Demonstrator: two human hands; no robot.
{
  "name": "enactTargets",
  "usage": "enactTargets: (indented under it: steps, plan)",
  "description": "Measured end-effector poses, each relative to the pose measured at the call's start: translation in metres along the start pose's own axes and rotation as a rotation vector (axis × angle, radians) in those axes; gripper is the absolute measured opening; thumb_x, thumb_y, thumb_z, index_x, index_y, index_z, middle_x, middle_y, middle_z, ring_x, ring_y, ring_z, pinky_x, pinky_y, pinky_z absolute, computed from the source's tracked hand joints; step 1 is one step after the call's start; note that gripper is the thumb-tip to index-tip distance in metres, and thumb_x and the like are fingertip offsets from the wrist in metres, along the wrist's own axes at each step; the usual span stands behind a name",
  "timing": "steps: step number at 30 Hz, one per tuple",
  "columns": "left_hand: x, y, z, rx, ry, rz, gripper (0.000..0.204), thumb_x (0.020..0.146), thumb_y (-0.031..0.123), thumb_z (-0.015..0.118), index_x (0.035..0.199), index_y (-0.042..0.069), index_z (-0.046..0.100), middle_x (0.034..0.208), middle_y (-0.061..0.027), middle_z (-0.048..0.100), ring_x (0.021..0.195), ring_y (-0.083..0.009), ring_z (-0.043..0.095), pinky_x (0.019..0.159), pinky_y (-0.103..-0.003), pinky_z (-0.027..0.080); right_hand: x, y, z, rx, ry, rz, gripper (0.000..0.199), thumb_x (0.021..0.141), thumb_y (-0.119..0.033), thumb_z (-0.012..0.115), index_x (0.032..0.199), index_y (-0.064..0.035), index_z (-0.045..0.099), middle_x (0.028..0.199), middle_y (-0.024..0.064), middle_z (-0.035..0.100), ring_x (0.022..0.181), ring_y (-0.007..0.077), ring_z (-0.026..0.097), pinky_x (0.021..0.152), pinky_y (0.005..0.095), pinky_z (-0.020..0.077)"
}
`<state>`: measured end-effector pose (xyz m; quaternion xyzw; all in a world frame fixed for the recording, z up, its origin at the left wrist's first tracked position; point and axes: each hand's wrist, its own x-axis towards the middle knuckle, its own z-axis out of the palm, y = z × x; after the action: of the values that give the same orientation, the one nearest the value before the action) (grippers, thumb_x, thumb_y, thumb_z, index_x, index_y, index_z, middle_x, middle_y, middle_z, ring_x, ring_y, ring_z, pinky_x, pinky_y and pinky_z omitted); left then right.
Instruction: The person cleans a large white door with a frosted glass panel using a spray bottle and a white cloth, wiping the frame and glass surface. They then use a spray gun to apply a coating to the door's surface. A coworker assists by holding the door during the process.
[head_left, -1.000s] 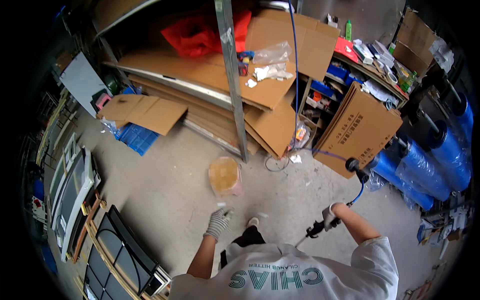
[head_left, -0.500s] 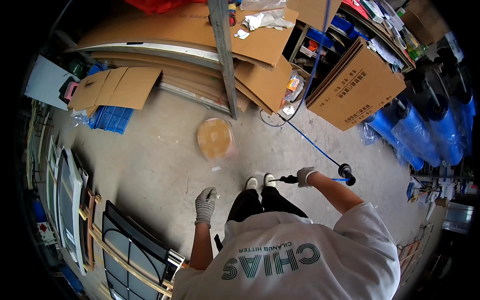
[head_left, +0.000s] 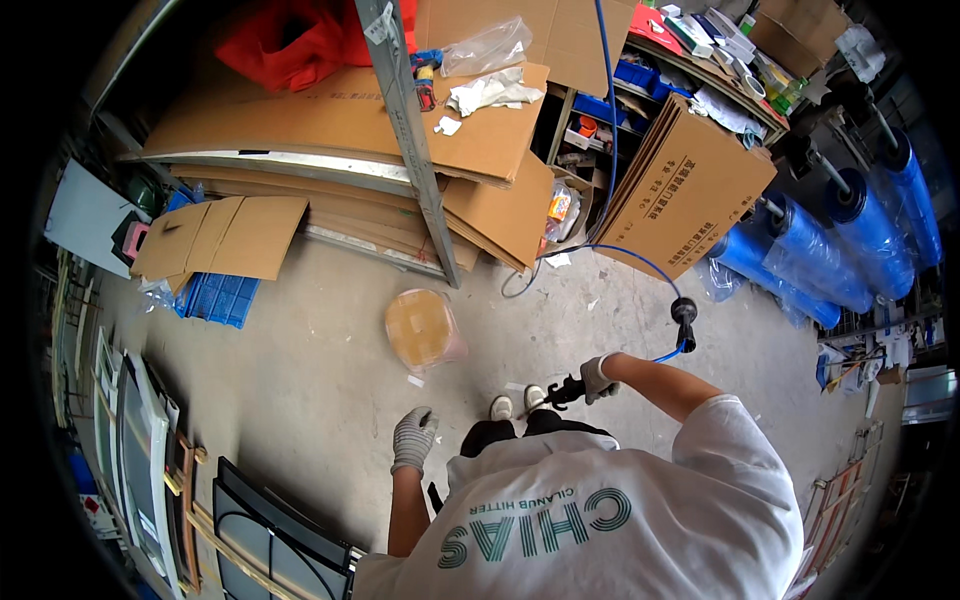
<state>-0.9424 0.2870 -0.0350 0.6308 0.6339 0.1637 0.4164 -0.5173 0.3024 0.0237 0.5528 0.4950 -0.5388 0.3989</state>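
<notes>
My right hand (head_left: 600, 378), in a grey knit glove, is wrapped round a black air blow gun (head_left: 566, 392) whose slim nozzle points left, over my shoes (head_left: 535, 397). A blue air hose (head_left: 640, 258) runs to a black fitting (head_left: 685, 310) just beyond my right wrist. My left hand (head_left: 414, 438), gloved with grey stripes, hangs at the left of my body, fingers curled together and nothing visible in them. Ahead of it on the floor stands a round tan stool (head_left: 420, 330), apart from both hands.
Cardboard sheets (head_left: 300, 110) lie on a metal rack with a grey post (head_left: 408, 140). Folded cartons (head_left: 690, 185) lean at the far right, beside blue film rolls (head_left: 780, 265). A blue crate (head_left: 217, 298) sits far left. Framed panels (head_left: 270, 530) stand near left.
The view has shifted, so the rack and stool sit lower in it. My right hand and the blow gun have drawn nearer my body, and the hose now bows in a slack curve.
</notes>
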Motion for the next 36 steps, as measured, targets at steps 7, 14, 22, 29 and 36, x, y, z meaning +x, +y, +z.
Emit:
enactTargets:
  steps: [7, 14, 22, 29, 36]
  plan:
    - [-0.008, -0.001, -0.014, -0.053, 0.183, -0.011, 0.027, 0.082, 0.023, 0.065, 0.101, 0.004, 0.065, 0.092, -0.0174, 0.067, 0.082, -0.0249, 0.066, 0.077, -0.034, 0.051, -0.026, -0.016, -0.053, -0.391, 0.101, 0.017, 0.024, 0.079, -0.030, 0.066, 0.086, -0.0069, 0.068, 0.078, 0.0060, 0.067, 0.072, 0.0206, 0.063, 0.065, 0.0369, 0.0517]
    - [-0.040, -0.017, -0.023, 0.049, 0.230, -0.073, 0.029, 0.085, 0.026, 0.060, 0.101, 0.002, 0.065, 0.096, -0.0168, 0.066, 0.086, -0.0284, 0.062, 0.081, -0.037, 0.048, -0.167, -0.061, -0.166, 0.271, 1.330, -1.238, 0.028, 0.081, -0.023, 0.068, 0.102, -0.0065, 0.059, 0.086, 0.0042, 0.061, 0.080, 0.0124, 0.059, 0.070, 0.0258, 0.0516]
    - [-0.067, -0.071, -0.011, 0.035, 0.418, -0.089, 0.035, 0.087, 0.031, 0.056, 0.102, 0.001, 0.066, 0.104, -0.0191, 0.064, 0.100, -0.0337, 0.059, 0.089, -0.039, 0.046, -0.476, -0.161, -0.245, 0.320, 2.317, -1.235, 0.020, 0.078, -0.026, 0.066, 0.086, -0.0103, 0.057, 0.063, 0.0073, 0.057, 0.057, 0.0278, 0.056, 0.055, 0.0389, 0.0458]
    - [-0.059, -0.074, -0.012, 0.103, 0.253, -0.238, 0.038, 0.089, 0.034, 0.054, 0.107, 0.003, 0.065, 0.110, -0.0165, 0.064, 0.105, -0.0314, 0.059, 0.094, -0.039, 0.044, -0.516, -0.157, -0.304, 0.076, 2.647, -0.364, 0.052, 0.067, -0.052, 0.071, 0.095, -0.0087, 0.062, 0.094, 0.0175, 0.058, 0.090, 0.0333, 0.059, 0.079, 0.0466, 0.0459]
    - [0.012, -0.008, -0.004, 0.136, -0.160, -0.048, 0.042, 0.091, 0.034, 0.052, 0.119, 0.003, 0.058, 0.115, -0.0191, 0.061, 0.109, -0.0305, 0.056, 0.096, -0.038, 0.042, -0.360, -0.053, -0.218, -0.248, 2.503, -0.629, 0.059, 0.069, -0.032, 0.071, 0.119, -0.0076, 0.050, 0.110, 0.0164, 0.051, 0.099, 0.0334, 0.052, 0.087, 0.0435, 0.0409]
